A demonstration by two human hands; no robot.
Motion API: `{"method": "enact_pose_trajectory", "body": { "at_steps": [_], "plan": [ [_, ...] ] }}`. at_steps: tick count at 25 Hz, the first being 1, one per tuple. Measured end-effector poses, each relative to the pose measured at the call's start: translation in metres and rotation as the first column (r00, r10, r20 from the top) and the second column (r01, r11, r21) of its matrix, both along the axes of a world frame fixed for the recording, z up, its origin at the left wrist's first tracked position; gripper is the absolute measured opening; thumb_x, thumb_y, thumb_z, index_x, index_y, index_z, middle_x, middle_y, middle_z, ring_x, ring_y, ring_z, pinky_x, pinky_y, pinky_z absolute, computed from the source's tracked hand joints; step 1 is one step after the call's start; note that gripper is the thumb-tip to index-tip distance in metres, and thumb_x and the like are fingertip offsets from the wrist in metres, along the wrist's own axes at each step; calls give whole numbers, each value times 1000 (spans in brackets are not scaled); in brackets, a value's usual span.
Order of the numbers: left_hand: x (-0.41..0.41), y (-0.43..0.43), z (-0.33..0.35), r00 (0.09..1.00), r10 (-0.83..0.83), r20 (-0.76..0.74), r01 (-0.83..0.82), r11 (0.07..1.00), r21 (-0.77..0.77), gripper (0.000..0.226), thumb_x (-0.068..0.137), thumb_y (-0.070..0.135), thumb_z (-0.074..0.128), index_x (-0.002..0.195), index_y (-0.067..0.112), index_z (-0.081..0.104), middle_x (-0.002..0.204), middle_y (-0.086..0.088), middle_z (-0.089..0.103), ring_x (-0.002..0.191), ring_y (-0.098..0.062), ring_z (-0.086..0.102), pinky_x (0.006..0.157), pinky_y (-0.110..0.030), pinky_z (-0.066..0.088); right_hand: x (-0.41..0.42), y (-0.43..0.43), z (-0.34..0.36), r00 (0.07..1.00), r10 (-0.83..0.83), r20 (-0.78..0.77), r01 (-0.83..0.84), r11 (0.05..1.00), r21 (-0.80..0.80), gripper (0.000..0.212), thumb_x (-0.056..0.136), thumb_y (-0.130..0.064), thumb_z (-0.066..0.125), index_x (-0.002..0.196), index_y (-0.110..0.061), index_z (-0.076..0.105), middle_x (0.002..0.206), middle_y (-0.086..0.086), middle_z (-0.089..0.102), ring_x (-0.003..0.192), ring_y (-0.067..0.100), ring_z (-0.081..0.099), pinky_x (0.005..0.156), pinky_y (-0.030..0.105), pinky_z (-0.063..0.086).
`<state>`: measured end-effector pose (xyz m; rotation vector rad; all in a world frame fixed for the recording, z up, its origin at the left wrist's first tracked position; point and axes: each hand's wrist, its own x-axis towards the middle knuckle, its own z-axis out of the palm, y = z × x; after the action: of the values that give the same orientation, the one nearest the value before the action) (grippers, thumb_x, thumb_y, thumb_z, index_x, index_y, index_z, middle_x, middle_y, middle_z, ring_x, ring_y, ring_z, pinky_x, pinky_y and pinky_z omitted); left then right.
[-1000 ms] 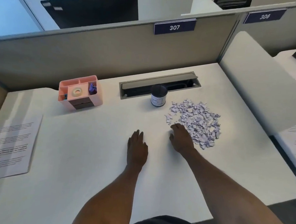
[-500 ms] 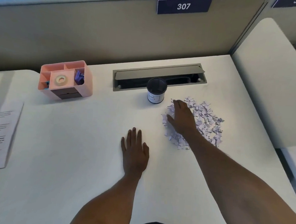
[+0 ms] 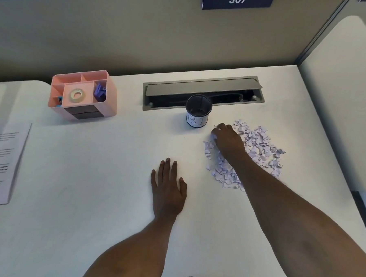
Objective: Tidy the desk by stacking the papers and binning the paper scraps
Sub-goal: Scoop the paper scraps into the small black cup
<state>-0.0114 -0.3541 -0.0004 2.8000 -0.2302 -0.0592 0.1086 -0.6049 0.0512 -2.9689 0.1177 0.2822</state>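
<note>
Papers (image 3: 2, 162) lay at the left edge of frame, not dealt with yet. Left hand (image 3: 168, 190) was flat on the desk (image 3: 89, 207) at centre, fingers straight, holding nothing, probably bracing my reach. Bin (image 3: 198, 113) stood upper centre. Just right of it, right hand (image 3: 228, 143) had its fingers curled round a clump of scraps (image 3: 260, 146), so the carry looked short.

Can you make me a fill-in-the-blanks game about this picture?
1. The right hand grabs at the paper scraps while the left hand lies flat on the ____.
2. The tape roll sits in the ____ organizer.
3. The sign on the partition reads ____.
4. The printed paper lies far to the ____.
Missing words: desk, pink, 307, left.
</note>
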Motion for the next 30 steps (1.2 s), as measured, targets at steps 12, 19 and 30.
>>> {"method": "enact_pose_trajectory", "body": {
  "at_steps": [12,19,30],
  "plan": [
    [0,0,1,1000,5,-16,-5,1000,-1,59,107,38,38,164,22,31,176,-2,20,163,-19,14,133,-51,12,-8,-15,7,966,-168,198,96,940,328,11,89,2,65,88,-1,75,94,17,69,88,32,65,79,33,50],
    [1,-1,0,1000,9,-21,-9,1000,-10,59,106,39,38,163,22,31,175,-1,21,164,-19,12,133,-51,11,31,15,70,804,-156,574,-164,870,465,9,90,0,68,95,0,75,100,9,69,84,11,57,76,11,44],
    [2,0,-2,999,12,-33,-12,1000,-13,61,106,40,36,164,24,29,176,0,17,164,-17,11,133,-50,8,71,30,56,881,-102,463,-140,876,461,17,90,0,66,106,1,73,109,14,68,98,26,65,88,39,56]
  ]
}}
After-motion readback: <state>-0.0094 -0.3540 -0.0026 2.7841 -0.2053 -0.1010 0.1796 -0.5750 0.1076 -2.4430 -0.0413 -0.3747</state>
